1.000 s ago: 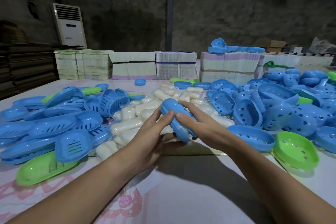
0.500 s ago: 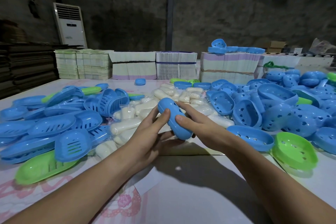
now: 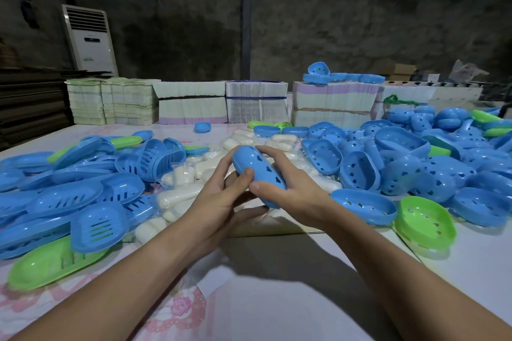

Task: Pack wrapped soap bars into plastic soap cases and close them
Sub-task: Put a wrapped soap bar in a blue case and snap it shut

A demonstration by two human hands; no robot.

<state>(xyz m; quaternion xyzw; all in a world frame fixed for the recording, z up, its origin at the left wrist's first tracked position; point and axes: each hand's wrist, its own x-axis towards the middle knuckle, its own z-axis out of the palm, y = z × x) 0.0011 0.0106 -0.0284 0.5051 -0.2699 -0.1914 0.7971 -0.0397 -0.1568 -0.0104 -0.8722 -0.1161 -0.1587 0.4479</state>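
In the head view, both hands are holding one closed blue oval plastic soap case with small cut-out holes (image 3: pixel 259 174) in the air above the surface (image 3: pixel 277 299), just in front of the pile of wrapped white soap bars (image 3: pixel 180 194). The left hand (image 3: pixel 221 202) is cradling the case from below and from its left side, thumb pressing on the top shell, while the right hand (image 3: pixel 291 191) is wrapping over it from the right, thumb lying on the near end and fingers (image 3: pixel 273 153) curling round the far side. Both sets of fingers are clamping on the case, which looks like a squeeze to seat the two halves together; whether a soap bar is inside cannot be told, since the shell is hiding it. The supplies seem laid out for reach: slotted blue plastic lids (image 3: pixel 91 225) are lying in a heap on the left, holed blue plastic trays (image 3: pixel 360 169) are piling up on the right, and a green plastic tray (image 3: pixel 425 223) is sitting at the near right edge of that pile. Bundled stacks of flat paper cartons (image 3: pixel 256 105) are standing along the far side.

Compared with a second ago, the case is tilting flatter and sitting a little higher and further from the body, its holed side now turning upward; the left thumb is sliding up onto the shell, and the right hand is keeping its wrap
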